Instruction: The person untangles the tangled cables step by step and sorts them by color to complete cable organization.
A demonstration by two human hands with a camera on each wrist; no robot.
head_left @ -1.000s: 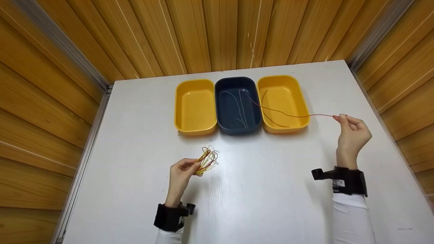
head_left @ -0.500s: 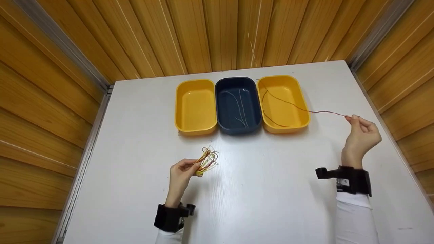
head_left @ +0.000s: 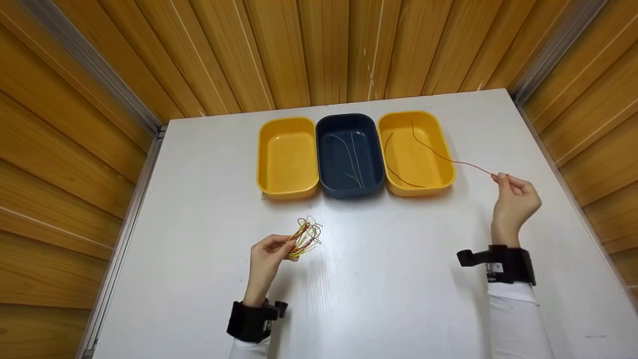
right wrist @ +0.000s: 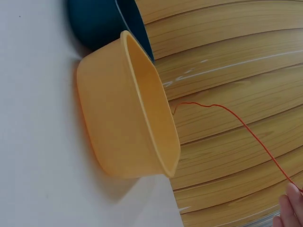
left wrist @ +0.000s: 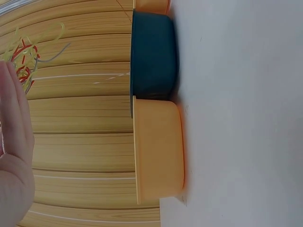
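Between thumb and fingers, my left hand (head_left: 268, 257) pinches a tangled bundle of thin wires (head_left: 305, 239), yellow, red and grey, above the table in front of the containers. My right hand (head_left: 516, 202) pinches one end of a red wire (head_left: 468, 164) to the right of the right yellow container (head_left: 447, 184). The wire's free end hangs over that container, overlapping its inside in the head view. Inside the same container lies a darker reddish wire (head_left: 398, 177), curved along the left side. Pale thin wires (head_left: 355, 154) lie in the dark blue container (head_left: 351, 192).
A left yellow container (head_left: 289, 192) stands in a row with the other two near the back of the white table (head_left: 379, 299). Wood-patterned panels (head_left: 324, 50) rise behind the table and on both sides. Black camera straps (head_left: 511, 264) wrap both wrists.
The red wire's free end has moved right, from over the blue container to over the right yellow one. My right hand went slightly right, then back left. The left hand stays nearly still.
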